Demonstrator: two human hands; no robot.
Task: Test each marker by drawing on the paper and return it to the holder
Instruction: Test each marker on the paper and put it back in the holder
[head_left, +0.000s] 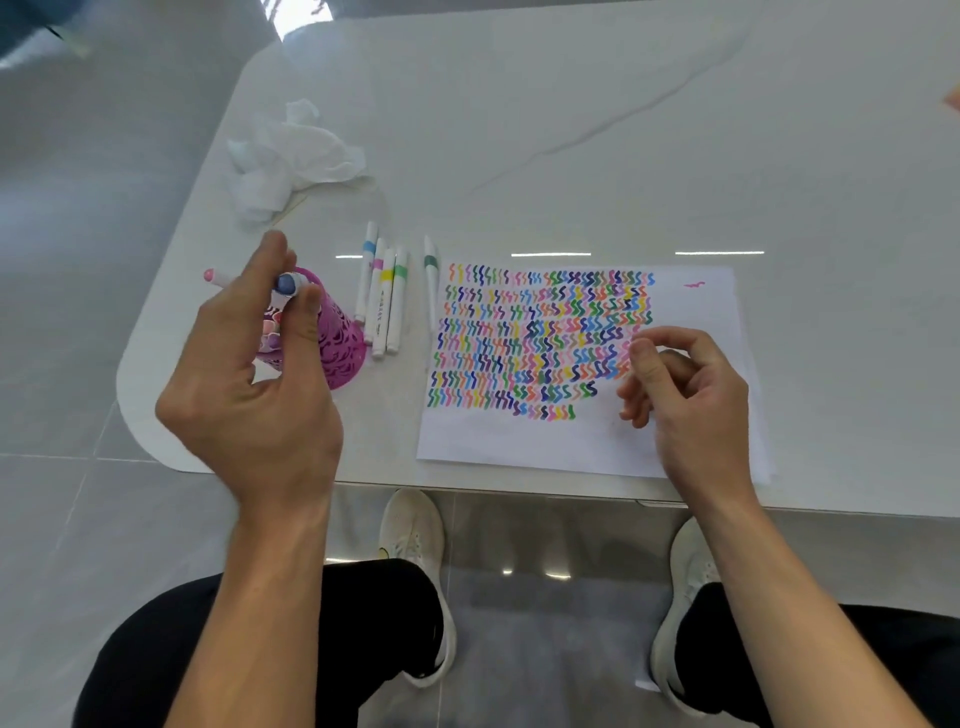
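Trouble, if it comes, looks likeliest at the left end of the pale marble-look table (571, 130). The left hand (249, 374) hangs just above the magenta perforated plastic holder (340, 343). Its fingers (270, 265) and thumb are curled round a blue-capped white marker (287, 285), and a pink-capped white marker (212, 275) pokes out past the far side of the hand. The holder seems to lean rather than stand square, so a nudge from the hand, or a marker pushed in at a slant, could tip it and spill what it holds. It sits near the table's rounded corner, and anything that rolls could go to the floor.

Four white markers with coloured bands (382, 301) lie side by side just beside the holder. A fifth, the green-banded marker (430, 280), lies along the left edge of the white sheet of paper (696, 306). The right hand (685, 395) rests low over the squiggle rows, fingers loosely curled and apparently empty; its heel might smear fresh ink.

The left hand hides the holder's mouth, so I cannot count the markers inside. I also cannot tell whether the pink-capped one is truly gripped or just trapped behind the fingers.
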